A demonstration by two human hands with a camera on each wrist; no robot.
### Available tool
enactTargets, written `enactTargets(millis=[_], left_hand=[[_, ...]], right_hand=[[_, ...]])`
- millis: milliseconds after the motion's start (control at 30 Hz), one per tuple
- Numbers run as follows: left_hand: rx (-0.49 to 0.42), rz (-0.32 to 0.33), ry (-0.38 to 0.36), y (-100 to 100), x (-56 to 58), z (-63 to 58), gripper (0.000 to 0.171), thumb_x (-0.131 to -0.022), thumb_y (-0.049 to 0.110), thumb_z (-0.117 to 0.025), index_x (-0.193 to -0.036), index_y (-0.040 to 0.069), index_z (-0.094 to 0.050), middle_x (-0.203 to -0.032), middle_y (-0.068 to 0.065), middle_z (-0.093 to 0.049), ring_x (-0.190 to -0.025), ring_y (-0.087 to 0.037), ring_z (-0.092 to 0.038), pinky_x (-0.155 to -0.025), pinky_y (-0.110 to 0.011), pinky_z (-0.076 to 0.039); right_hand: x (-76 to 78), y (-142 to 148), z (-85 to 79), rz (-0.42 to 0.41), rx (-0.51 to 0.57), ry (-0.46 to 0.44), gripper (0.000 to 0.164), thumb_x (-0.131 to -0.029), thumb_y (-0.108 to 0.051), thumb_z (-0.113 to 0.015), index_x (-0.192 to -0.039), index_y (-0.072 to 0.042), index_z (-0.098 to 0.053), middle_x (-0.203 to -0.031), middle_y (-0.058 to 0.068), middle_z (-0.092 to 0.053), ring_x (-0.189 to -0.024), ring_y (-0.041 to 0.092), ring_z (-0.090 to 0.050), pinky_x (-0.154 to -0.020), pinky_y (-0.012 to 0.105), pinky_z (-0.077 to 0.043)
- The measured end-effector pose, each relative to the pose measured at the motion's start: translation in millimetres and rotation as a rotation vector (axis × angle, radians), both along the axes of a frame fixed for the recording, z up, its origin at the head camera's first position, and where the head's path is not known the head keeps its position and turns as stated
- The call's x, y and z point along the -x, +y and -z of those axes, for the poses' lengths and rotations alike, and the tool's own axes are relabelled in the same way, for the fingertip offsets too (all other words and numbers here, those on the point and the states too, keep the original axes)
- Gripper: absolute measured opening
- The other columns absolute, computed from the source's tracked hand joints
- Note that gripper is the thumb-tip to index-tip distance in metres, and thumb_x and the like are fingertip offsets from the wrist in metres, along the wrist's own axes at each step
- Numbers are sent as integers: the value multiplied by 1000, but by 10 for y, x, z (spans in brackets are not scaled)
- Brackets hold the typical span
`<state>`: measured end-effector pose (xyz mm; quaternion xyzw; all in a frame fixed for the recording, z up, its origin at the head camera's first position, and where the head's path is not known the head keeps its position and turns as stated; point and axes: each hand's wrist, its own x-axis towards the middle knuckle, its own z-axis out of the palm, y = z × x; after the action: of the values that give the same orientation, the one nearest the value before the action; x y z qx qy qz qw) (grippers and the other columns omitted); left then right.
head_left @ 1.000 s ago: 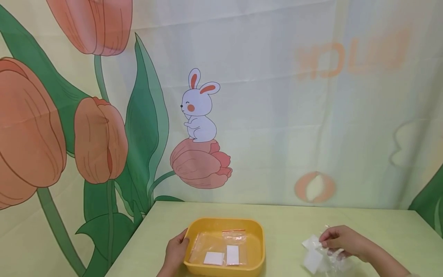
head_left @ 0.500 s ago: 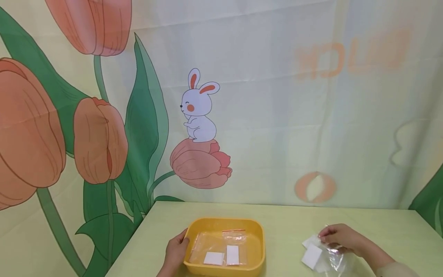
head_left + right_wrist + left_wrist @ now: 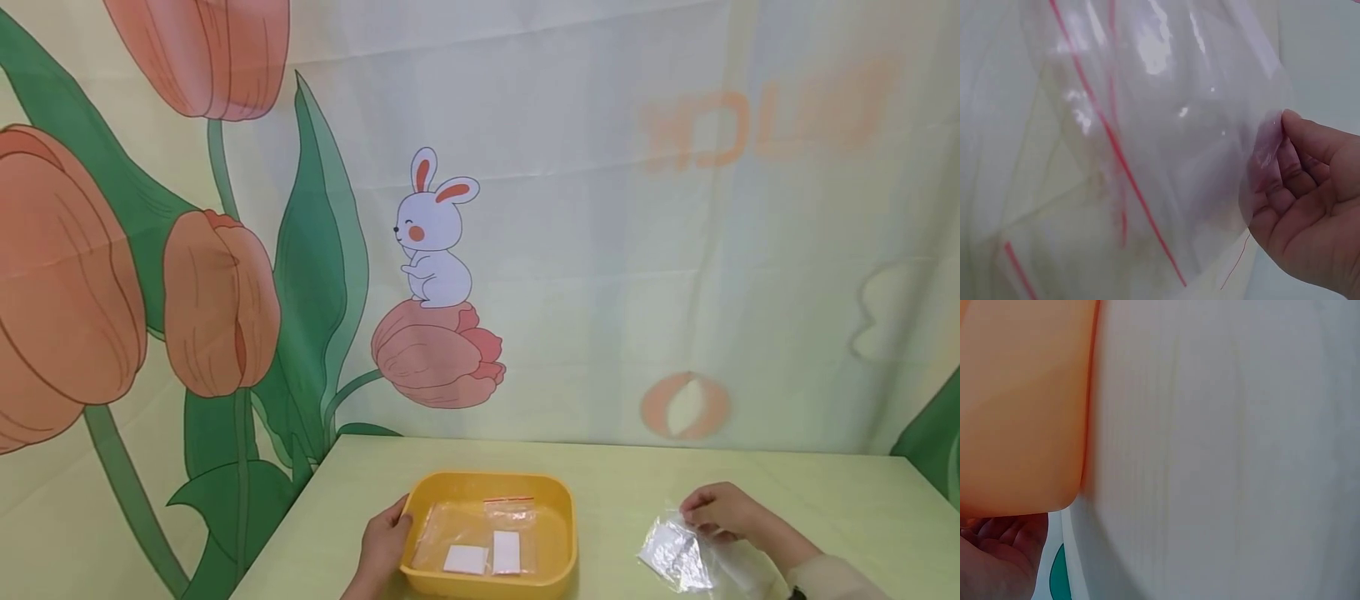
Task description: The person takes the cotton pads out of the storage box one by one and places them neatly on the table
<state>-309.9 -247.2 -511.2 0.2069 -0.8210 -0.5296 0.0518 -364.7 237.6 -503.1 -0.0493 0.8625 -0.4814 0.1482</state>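
My left hand (image 3: 384, 542) grips the left side of a yellow plastic tray (image 3: 566, 533). In the left wrist view that hand (image 3: 1007, 559) lies against the tray's wall (image 3: 1022, 425), with most fingers hidden. Two clear zip bags lie inside, with white rectangular pieces (image 3: 466, 560) showing. Right of the tray, my right hand (image 3: 723, 510) pinches the edge of a clear zip bag (image 3: 678, 560). White pieces show through the plastic; whether they lie inside it or beneath cannot be told. Up close, the bag (image 3: 1179, 125) has red lines along its mouth.
A pale green table (image 3: 611, 500) carries everything. More clear bags with red lines (image 3: 1019, 269) lie under the held one in the right wrist view. Behind the table hangs a cloth backdrop (image 3: 600, 292) printed with tulips and a rabbit.
My right hand has shifted slightly left with the bag, which now spreads over the white pieces that lay uncovered to its left. The left hand and tray have stayed put.
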Motion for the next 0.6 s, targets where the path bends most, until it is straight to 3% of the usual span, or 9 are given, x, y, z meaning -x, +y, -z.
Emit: enactTargets(millis=[333, 600], left_hand=[[0, -1, -5, 10, 5, -11, 44, -105, 7, -43, -146, -6, -49, -151, -27, -51, -139, -44, -52, -107, -52, -54], [-11, -5, -3, -5, 4, 2, 45, -104, 8, -44, -146, -6, -50, -150, -26, -52, -138, -43, -54, -104, -50, -57]], right_hand=[[-12, -43, 46, 14, -114, 106, 12, -90, -7, -70, -96, 4, -72, -66, -7, -60, -56, 8, -45, -50, 19, -38], [-10, -105, 74, -29, -173, 259, 6, -80, 2, -67, -84, 6, -69, -73, -1, -63, -64, 12, -52, -54, 20, -43]])
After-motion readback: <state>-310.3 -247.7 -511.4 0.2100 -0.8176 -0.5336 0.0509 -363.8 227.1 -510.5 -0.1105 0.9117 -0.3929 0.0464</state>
